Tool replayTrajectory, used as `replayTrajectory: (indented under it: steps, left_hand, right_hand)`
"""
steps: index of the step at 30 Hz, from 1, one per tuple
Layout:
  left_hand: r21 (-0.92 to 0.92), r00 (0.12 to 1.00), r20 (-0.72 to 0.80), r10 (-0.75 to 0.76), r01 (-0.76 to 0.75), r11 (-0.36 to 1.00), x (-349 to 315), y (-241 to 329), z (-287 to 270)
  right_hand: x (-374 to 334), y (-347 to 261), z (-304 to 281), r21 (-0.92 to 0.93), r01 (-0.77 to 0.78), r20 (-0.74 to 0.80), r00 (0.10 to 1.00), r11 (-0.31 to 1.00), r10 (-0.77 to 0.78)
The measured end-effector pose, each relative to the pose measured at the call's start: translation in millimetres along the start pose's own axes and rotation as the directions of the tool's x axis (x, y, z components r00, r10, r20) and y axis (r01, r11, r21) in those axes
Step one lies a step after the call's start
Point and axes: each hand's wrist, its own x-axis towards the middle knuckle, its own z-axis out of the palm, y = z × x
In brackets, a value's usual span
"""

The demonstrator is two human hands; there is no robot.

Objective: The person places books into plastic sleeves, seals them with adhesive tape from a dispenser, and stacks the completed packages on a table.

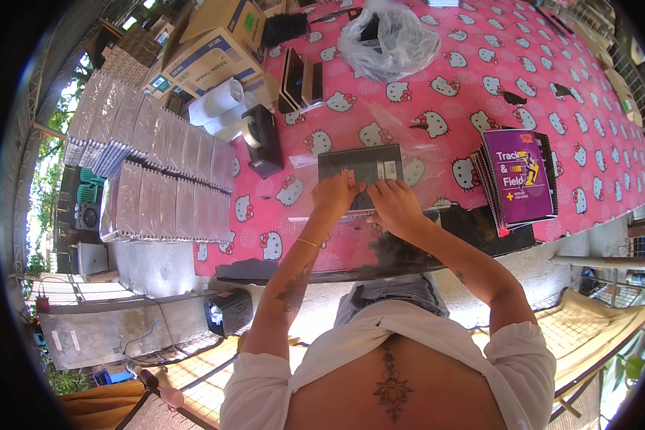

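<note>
Head view: a black rectangular wire-bound notebook [365, 158] lies flat near the middle of the near edge of the pink, cat-printed surface [473, 89], clear plastic film [426, 154] around it. The bare left hand [335, 195] and bare right hand [395, 202] rest at its near part, fingers bent and thumbs close together; whether they pinch anything cannot be determined. A stack of purple-covered spiral notebooks [517, 175] sits toward the right edge; clear-wrapped rectangular bundles [168, 204] line the left edge.
</note>
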Motion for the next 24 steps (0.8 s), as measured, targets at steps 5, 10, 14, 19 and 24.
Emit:
replayTrajectory:
  steps: [5,10,14,19,24]
  left_hand:
    - [-0.074,0.977,-0.214,0.017,-0.033,0.997,-22.8,-17.4,17.3]
    - [0.091,0.689,-0.593,0.417,-0.456,0.885,-72.4,-8.8,46.5]
    - [0.274,0.459,-0.603,0.652,-0.649,0.71,-60.4,-2.0,40.8]
    - [-0.404,0.697,-0.696,0.169,-0.576,0.71,-72.5,-81.0,-16.5]
    - [-0.788,0.89,-0.444,-0.107,-0.33,0.519,-26.1,-130.1,19.0]
  right_hand:
    - [10.1,11.7,2.8,-0.019,-0.022,-0.121,0.992,1.0,0.02]
    - [77.7,54.7,24.1,0.021,0.017,-0.181,0.983,1.0,-0.013]
    - [151.0,139.0,10.2,0.105,0.088,0.451,0.883,0.991,-0.126]
    - [146.6,129.4,-63.2,0.62,-0.72,0.746,0.664,0.313,0.048]
    - [110.6,92.7,-67.6,0.713,-0.589,0.599,0.794,0.381,0.106]
